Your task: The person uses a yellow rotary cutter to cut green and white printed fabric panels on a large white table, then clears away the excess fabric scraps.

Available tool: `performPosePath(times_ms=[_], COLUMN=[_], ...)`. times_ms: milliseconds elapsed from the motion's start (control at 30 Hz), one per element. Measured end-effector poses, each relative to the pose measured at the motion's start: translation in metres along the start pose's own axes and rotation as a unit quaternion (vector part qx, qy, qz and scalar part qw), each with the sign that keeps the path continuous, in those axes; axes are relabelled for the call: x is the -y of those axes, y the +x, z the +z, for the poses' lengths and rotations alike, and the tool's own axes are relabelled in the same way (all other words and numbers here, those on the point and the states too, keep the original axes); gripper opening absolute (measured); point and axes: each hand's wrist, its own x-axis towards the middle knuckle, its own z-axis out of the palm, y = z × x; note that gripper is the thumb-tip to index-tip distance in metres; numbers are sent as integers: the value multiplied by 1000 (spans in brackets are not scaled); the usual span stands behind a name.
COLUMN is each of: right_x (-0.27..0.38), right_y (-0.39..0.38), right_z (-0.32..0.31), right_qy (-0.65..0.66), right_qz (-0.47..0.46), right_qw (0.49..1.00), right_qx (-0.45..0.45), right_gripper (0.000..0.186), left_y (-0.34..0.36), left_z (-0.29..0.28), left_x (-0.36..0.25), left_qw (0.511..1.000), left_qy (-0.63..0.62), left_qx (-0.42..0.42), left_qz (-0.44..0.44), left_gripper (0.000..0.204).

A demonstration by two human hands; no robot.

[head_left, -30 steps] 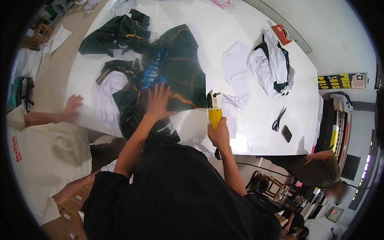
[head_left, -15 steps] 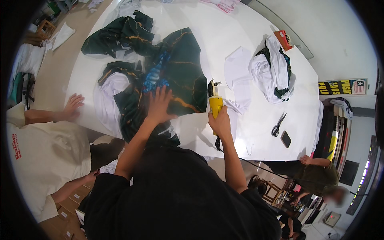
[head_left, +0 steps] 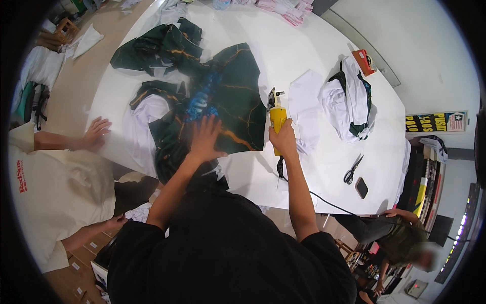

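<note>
My left hand (head_left: 204, 141) lies flat with fingers spread on a dark green fabric piece (head_left: 242, 76) with gold veins and a blue printed figure. In my right hand (head_left: 283, 139) is a yellow hand-held electric fabric cutter (head_left: 278, 117), gripped round its body. Its metal head stands beside the green fabric's right edge; whether the blade touches cloth I cannot tell. Right of the cutter lies a pale white fabric piece (head_left: 305, 96). More green fabric (head_left: 152, 50) is bunched at the far left, with white cloth (head_left: 147, 119) nearer.
On the white table (head_left: 248, 177) lie scissors (head_left: 353, 171), a phone (head_left: 361, 187), a white-and-green cloth pile (head_left: 344, 101) and a red tape dispenser (head_left: 363, 62). The cutter's cord (head_left: 329, 201) trails right. Someone's hand (head_left: 96, 134) rests at the left edge; another person (head_left: 400, 228) stands right.
My right hand has moved the cutter farther away along the green fabric's right edge. My left hand stays flat on the fabric. The whole view has shifted slightly.
</note>
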Motion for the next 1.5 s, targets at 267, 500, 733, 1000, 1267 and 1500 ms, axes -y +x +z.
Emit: performPosePath(times_ms=[267, 500, 733, 1000, 1267, 1500], right_x=[-18, -55, -63, -56, -46, -31], right_y=[16, -13, 3, 15, 16, 17], right_z=[-28, -57, -62, -61, -57, -45], right_qy=[-28, -50, -65, -69, -52, -51], right_qz=[-8, -47, -97, -113, -101, -73], right_qw=[996, 986, 980, 977, 980, 986], right_qx=[83, 153, 162, 165, 165, 141], right_gripper=[58, 54, 50, 50, 51, 54], left_y=[-4, -11, -10, -8, -8, -9], left_z=[-9, -9, -10, -8, -9, -7], left_x=[1, 3, 2, 6, 5, 6], left_qw=[1000, 999, 999, 1000, 1000, 999], left_qy=[-5, -28, -26, -17, -25, -33], left_qx=[8, -28, -28, 10, 8, -3], left_qz=[8, 26, 26, 11, 12, 17], left_gripper=[134, 131, 131, 134, 134, 133])
